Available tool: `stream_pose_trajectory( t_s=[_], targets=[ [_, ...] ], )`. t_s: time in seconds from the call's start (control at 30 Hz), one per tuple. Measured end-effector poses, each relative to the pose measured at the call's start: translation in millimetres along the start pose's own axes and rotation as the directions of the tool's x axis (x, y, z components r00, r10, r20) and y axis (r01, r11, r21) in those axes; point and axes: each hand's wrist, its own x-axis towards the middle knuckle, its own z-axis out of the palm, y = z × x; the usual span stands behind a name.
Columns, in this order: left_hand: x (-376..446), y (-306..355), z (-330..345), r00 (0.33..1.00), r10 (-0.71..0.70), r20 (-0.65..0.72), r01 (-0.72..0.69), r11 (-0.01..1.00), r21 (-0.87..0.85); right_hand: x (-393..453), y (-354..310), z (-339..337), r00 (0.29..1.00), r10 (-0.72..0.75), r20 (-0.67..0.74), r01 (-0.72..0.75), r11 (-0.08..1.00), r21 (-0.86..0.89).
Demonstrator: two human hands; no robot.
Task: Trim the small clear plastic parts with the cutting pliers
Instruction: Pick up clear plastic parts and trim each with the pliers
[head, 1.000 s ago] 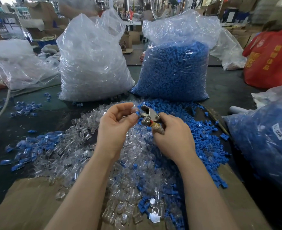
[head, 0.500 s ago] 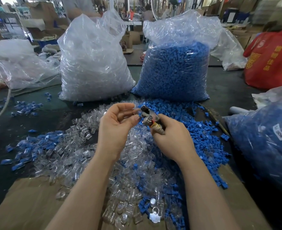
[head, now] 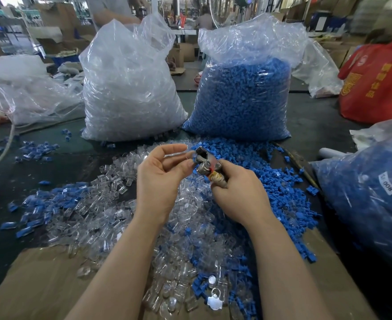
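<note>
the clear part (head: 179, 155) the left hand (head: 161, 179) is holding is really hard to make out, it's see-through against a see-through heap, so all that shows is a faint glint between the thumb and the curled fingertips. can't tell its shape. that hand pinches it right up against the head of the cutting pliers (head: 205, 161), just left of the metal tip. whether the blades are actually closed on the part i can't tell, the tip is small and a bit blurry.

the right hand (head: 239, 195) wraps around the plier handles, fingers curled tight, and it hides most of the handles (only a worn reddish-tan stub pokes out near the pivot). both hands sit close together, nearly touching at the tool, raised above the pile of clear parts (head: 112, 204) spread over the dark table (head: 59, 165), with a heap of blue parts (head: 266, 179) running off to the right.

behind the hands stand two big plastic sacks side by side, the sack of clear parts (head: 130, 88) on the left and the sack of blue parts (head: 243, 98) on the right. another blue bag (head: 370, 195) is cut off at the right edge, label partly readable. brown cardboard (head: 40, 285) lies under the near end of the pile, cropped by the bottom edge. a person (head: 112, 8) stands behind the sacks, only the torso showing.
</note>
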Motion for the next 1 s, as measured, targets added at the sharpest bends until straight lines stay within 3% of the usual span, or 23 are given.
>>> stream_pose_trajectory(
  t_s=[0.27, 0.7, 0.87, 0.93, 1.0],
  targets=[
    [0.0, -0.7, 0.6, 1.0, -0.001, -0.004, 0.001, 1.0, -0.026, 0.8, 0.4, 4.1, 0.999, 0.017, -0.029, -0.016, 0.999, 0.046],
    [-0.2, 2.5, 3.8, 1.0, 0.003, -0.006, -0.003, 1.0, -0.017, 2.0, 0.4, 2.8, 0.999, -0.009, -0.051, 0.009, 1.0, -0.017],
    [2.9, 2.2, -0.9, 0.996, -0.077, -0.046, 0.078, 0.996, 0.032, 1.0, 0.2, 4.3, 1.0, -0.004, -0.003, 0.004, 0.999, -0.034],
    [8.5, 2.2, -10.9, 0.97, -0.203, -0.134, 0.19, 0.976, -0.103, 1.4, 1.9, 4.6, 1.0, 0.006, -0.008, -0.006, 0.997, -0.075],
    [16.5, 4.2, -27.7, 0.902, -0.371, -0.219, 0.271, 0.884, -0.382, 1.8, 4.7, 4.1, 0.999, 0.019, -0.029, -0.022, 0.996, -0.083]
  ],
)
